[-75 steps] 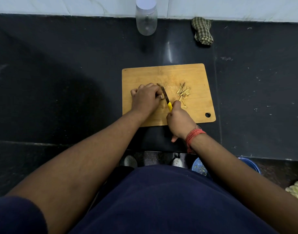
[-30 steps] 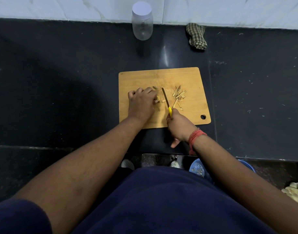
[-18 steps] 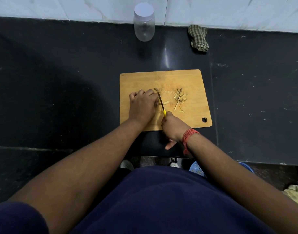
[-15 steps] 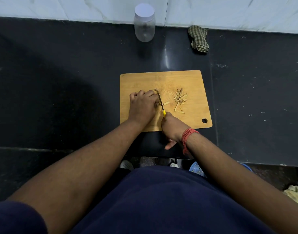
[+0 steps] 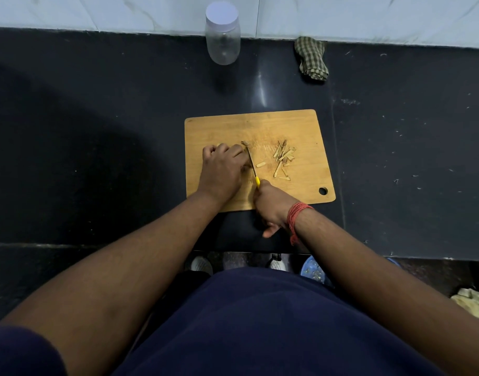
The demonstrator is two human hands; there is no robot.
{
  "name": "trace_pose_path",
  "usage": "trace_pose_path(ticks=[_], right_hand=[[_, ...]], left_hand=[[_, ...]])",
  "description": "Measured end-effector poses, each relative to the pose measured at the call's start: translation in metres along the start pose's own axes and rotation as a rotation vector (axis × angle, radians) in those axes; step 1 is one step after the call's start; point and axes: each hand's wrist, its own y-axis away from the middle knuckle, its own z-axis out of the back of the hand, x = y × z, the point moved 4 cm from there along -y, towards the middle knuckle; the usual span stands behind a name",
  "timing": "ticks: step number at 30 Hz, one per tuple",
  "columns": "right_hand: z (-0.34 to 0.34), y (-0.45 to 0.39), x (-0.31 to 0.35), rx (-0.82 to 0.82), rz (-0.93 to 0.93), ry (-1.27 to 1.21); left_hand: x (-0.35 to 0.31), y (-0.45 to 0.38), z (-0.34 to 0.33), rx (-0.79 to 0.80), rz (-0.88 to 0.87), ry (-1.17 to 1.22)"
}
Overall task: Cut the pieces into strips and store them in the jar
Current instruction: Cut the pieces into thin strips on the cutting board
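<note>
A wooden cutting board [image 5: 260, 126] lies on the black counter. My left hand [image 5: 223, 170] sits on its left half with fingers curled over a piece [image 5: 244, 143] whose tip shows beyond the fingertips. My right hand [image 5: 271, 204] grips a small knife [image 5: 252, 168] with a yellow handle; the blade lies right against the left fingers. A pile of cut strips [image 5: 283, 156] lies to the right of the blade, with one loose strip [image 5: 260, 165] nearer the knife. The clear jar [image 5: 222, 36] with a white lid stands upright at the back wall.
A folded checked cloth [image 5: 311, 58] lies at the back right by the wall. The black counter [image 5: 97, 131] stretches on both sides of the board. Below its front edge are a blue bowl [image 5: 313, 268] and a pale cloth [image 5: 473, 301] at the far right.
The knife moved left from near the strip pile to sit against my left fingers. One more cut strip lies apart from the pile. My left hand stayed on the piece.
</note>
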Motion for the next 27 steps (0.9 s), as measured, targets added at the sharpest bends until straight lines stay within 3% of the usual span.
trace_pose_path(ticks=[8,10,11,12,13,15,17,18,19,21,27], right_hand=[[-0.012,-0.001,-0.015,-0.020,0.010,0.001],[-0.011,-0.003,-0.025,-0.201,0.076,0.057],[-0.003,-0.002,-0.020,-0.367,0.178,0.198],[-0.007,0.008,-0.016,-0.346,0.252,0.517],[-0.016,0.010,-0.019,-0.198,0.265,0.860],[-0.025,0.010,-0.030,0.029,0.238,1.200],[-0.018,0.022,-0.034,0.047,0.173,0.900],[-0.015,0.023,-0.038,0.021,0.058,0.531],[-0.011,0.022,-0.044,-0.043,0.062,0.270],[-0.003,0.029,-0.046,-0.053,-0.023,-0.126],[0.009,0.026,-0.016,-0.164,0.105,-0.054]], left_hand=[[-0.002,-0.002,0.001,-0.019,-0.009,-0.050],[-0.003,-0.002,0.001,-0.027,-0.006,-0.055],[-0.004,-0.002,0.001,-0.030,-0.005,-0.057],[-0.004,-0.002,0.001,-0.029,-0.005,-0.061],[-0.004,-0.002,0.001,-0.024,-0.004,-0.065],[-0.005,-0.002,0.001,-0.015,-0.005,-0.067],[-0.005,-0.001,0.001,-0.016,-0.012,-0.066],[-0.005,-0.001,0.001,-0.016,-0.015,-0.063],[-0.005,0.000,0.002,-0.013,-0.015,-0.057],[-0.004,0.001,0.002,0.003,-0.006,-0.040],[0.003,0.002,0.004,0.035,0.034,0.027]])
